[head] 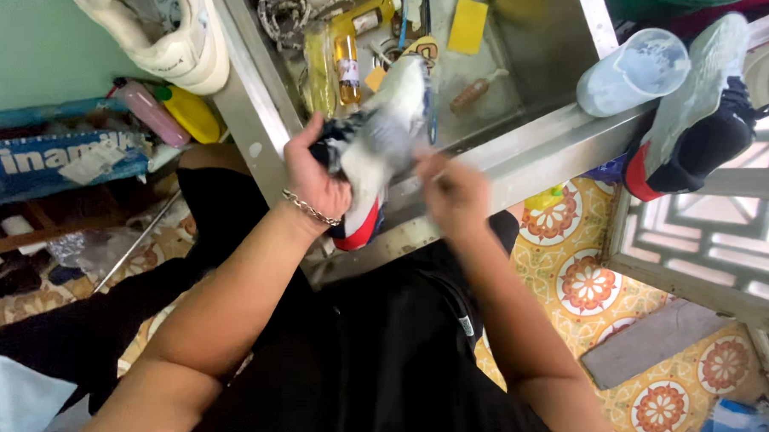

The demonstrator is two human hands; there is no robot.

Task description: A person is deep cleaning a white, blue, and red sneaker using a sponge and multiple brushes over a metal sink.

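Gripping a grey, red-heeled sneaker (378, 148) over the near rim of the metal counter (519, 156), left hand (315, 171) fingers clamped around its upper. Working blurred at the sole, right hand (453, 192), grip unclear. Risking a slip, possibly knocking the matching sneaker (696, 111) perched rightward.
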